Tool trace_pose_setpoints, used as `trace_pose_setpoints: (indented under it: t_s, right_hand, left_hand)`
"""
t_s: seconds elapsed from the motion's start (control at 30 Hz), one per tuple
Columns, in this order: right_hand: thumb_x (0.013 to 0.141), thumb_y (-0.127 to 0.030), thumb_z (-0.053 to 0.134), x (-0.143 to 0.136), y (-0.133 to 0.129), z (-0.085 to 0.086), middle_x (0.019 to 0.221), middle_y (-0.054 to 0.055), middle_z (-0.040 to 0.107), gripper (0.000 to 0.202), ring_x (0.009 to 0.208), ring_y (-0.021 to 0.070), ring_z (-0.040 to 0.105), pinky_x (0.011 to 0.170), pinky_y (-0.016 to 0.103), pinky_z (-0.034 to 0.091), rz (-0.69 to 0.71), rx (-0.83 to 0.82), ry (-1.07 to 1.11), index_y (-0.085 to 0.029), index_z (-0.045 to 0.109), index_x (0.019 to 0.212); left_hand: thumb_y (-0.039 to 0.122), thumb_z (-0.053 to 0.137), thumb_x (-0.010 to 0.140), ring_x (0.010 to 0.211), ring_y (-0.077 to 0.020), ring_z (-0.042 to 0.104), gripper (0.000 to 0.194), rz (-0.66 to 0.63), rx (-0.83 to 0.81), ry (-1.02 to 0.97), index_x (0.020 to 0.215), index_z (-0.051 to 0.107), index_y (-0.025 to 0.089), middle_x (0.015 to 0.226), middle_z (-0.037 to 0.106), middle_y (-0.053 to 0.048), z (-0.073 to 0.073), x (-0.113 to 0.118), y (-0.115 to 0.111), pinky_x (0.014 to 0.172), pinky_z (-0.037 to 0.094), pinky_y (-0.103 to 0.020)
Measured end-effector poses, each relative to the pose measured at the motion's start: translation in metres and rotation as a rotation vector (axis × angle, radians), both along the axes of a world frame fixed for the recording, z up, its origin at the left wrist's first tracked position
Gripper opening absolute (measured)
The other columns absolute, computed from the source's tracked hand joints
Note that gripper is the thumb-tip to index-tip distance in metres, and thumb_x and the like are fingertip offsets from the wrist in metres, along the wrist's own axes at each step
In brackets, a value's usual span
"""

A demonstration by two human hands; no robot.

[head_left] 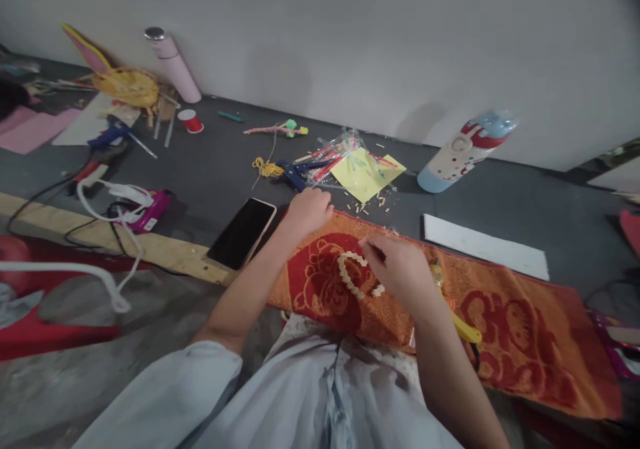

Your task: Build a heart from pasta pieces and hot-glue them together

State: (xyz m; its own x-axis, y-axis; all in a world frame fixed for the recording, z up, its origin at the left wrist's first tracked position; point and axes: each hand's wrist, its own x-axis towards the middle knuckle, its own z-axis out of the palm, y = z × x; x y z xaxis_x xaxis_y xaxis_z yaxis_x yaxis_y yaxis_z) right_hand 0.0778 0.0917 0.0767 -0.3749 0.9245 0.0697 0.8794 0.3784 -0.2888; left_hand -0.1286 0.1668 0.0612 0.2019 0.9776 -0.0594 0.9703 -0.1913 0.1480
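Note:
An orange and red towel lies along the table edge. On its red part a curved chain of small cream pieces forms an open loop, with a short cream bit beside it. My right hand is over the towel at the loop's right end, fingers pinched together; what they hold is too small to make out. At the towel's upper left edge is my left hand, its fingers curled and closed, near the scissors-like blue tool. Its palm side is hidden.
A black phone lies left of my left arm. Behind the towel are a yellow paper, scattered small sticks and a white strip. A bottle, a pink flask and a magenta power strip with cables are around.

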Motion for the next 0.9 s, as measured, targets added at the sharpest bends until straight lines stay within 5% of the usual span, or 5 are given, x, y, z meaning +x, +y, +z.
trace_pose_setpoints:
  t_s: [0.4, 0.9]
  right_hand:
    - [0.098, -0.032, 0.048, 0.004, 0.01, 0.008, 0.076, 0.006, 0.075, 0.028, 0.068, 0.0199, 0.065, 0.058, 0.029, 0.028, -0.028, -0.033, -0.065, -0.022, 0.067, 0.079]
    - [0.098, -0.029, 0.047, 0.011, 0.02, 0.004, 0.072, 0.004, 0.071, 0.029, 0.064, 0.0181, 0.062, 0.057, 0.028, 0.026, -0.037, -0.061, -0.064, -0.022, 0.062, 0.073]
  left_hand:
    - [0.025, 0.052, 0.093, 0.124, -0.0357, 0.055, 0.041, 0.139, 0.054, 0.036, 0.128, 0.058, 0.005, 0.132, 0.06, -0.024, -0.016, 0.006, 0.066, 0.104, 0.043, -0.045]
    - [0.024, 0.044, 0.098, 0.114, -0.0305, 0.063, 0.032, 0.007, 0.04, -0.009, 0.111, 0.072, 0.011, 0.117, 0.07, -0.018, -0.021, 0.028, 0.088, 0.097, 0.047, -0.042]
